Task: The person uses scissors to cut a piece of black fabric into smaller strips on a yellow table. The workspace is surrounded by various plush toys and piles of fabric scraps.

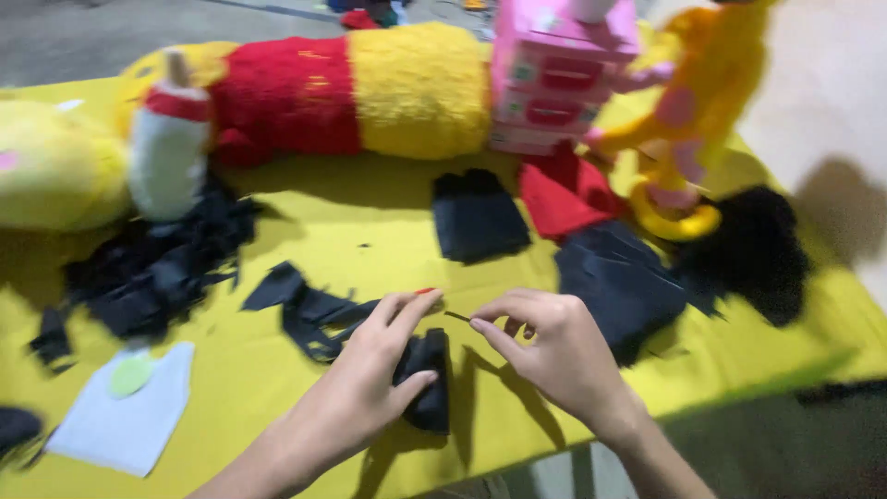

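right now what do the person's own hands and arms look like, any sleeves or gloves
Both are bare: no gloves and no sleeves in view on either forearm. The left hand has a fingernail painted red or orange. The right hand shows no ring, watch or bracelet; its nails are too blurred to tell. The picture is soft from motion.

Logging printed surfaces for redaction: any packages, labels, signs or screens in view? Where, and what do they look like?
Pink box-shaped piece: far side of the yellow table, right of centre; pink with red panels and small label-like patches, too blurred to make out.
White bottle: far left; white body, red band, tan tip.
No signs or screens.
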